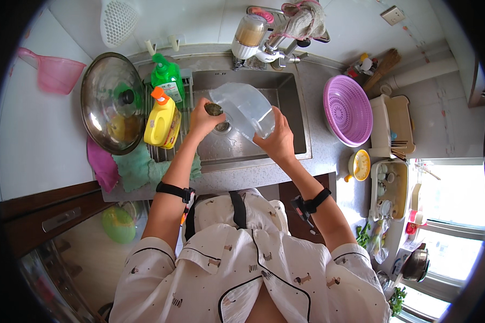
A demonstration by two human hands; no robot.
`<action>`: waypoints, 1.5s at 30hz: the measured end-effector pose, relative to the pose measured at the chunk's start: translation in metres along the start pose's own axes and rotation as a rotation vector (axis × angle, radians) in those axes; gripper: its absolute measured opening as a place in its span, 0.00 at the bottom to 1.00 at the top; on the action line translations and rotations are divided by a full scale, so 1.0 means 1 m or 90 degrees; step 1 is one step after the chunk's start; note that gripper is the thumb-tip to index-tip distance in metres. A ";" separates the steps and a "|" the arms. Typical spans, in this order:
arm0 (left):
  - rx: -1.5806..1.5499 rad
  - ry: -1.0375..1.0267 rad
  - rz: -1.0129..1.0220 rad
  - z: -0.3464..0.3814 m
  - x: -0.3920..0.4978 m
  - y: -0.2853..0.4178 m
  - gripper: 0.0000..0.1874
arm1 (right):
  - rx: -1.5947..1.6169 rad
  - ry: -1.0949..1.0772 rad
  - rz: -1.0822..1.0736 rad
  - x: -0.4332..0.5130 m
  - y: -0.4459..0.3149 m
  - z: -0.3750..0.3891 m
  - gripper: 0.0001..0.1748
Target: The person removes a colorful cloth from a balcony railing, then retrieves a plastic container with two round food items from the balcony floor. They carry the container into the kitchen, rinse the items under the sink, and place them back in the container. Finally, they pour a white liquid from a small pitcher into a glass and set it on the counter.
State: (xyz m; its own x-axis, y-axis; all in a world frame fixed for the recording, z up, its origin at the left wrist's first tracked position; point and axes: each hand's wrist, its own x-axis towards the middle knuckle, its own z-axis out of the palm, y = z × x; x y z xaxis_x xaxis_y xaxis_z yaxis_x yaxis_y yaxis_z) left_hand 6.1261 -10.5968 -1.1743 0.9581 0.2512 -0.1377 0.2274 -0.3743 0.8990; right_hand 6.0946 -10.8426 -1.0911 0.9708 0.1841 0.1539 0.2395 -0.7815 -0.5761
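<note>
Over the stainless steel sink (226,150), my right hand (279,139) grips a clear plastic container (242,105) by its right side. The container is tilted. In my left hand (203,122) is a small dark round thing, which looks like a scouring pad (214,109), held just left of the container. Below the hands, the drain (223,128) shows in part, and drops of water lie on the sink floor. A faucet (271,50) with a filter (249,35) stands at the sink's back edge.
Left of the sink stand a green soap bottle (167,80), a yellow detergent bottle (161,125) and a glass pot lid (105,101). Green cloths (135,167) hang over the counter edge. To the right are a purple colander (349,109), a yellow bowl (359,164) and a dish bin (404,189).
</note>
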 end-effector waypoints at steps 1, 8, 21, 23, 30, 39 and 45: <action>-0.003 -0.002 0.001 0.001 0.000 0.000 0.30 | 0.012 -0.009 0.004 -0.002 -0.004 -0.003 0.54; -0.018 0.004 0.034 0.015 -0.004 0.003 0.33 | 0.008 -0.008 -0.031 -0.015 -0.013 -0.011 0.53; 0.185 -0.097 0.175 0.081 0.008 0.020 0.29 | 0.251 0.100 0.224 -0.039 0.030 -0.031 0.49; 0.258 -0.092 0.194 0.090 0.005 0.027 0.27 | 0.355 0.080 0.348 -0.044 0.043 -0.031 0.49; 0.353 -0.176 0.286 0.096 -0.003 0.054 0.31 | 0.678 0.059 0.408 -0.068 0.073 -0.052 0.33; 0.204 -0.184 0.500 0.064 -0.005 0.108 0.22 | 0.918 0.111 0.491 -0.112 0.114 -0.071 0.32; 0.377 -0.255 0.535 0.072 -0.015 0.138 0.14 | 0.942 0.160 0.474 -0.133 0.112 -0.080 0.35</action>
State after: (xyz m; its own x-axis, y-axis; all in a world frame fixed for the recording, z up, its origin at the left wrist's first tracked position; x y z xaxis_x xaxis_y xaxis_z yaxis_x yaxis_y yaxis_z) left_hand 6.1558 -10.7163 -1.0779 0.8091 -0.5514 0.2032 -0.5782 -0.6854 0.4427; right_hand 5.9916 -11.0028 -1.1117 0.8799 -0.1514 -0.4504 -0.2919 0.5756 -0.7638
